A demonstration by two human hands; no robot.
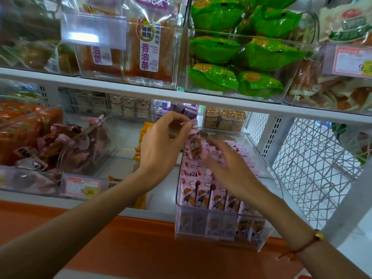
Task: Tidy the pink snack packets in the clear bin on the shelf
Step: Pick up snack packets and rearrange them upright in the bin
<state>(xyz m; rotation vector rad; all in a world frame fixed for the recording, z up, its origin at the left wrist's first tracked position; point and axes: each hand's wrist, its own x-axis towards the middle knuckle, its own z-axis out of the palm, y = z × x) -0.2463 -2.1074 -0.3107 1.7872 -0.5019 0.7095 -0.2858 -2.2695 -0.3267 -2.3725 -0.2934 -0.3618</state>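
Observation:
A clear bin sits on the lower shelf, pulled out over the front edge. Several pink snack packets with a cartoon child stand upright in rows inside it. My left hand pinches the top edge of one pink packet and holds it above the bin's back left part. My right hand hovers over the middle rows with fingers spread and relaxed, blurred by motion, holding nothing.
To the left stands a clear bin of brown and pink packets with a price tag. Orange packets lie beside the bin. The upper shelf hangs close overhead, loaded with green bags. A white wire mesh panel closes the right.

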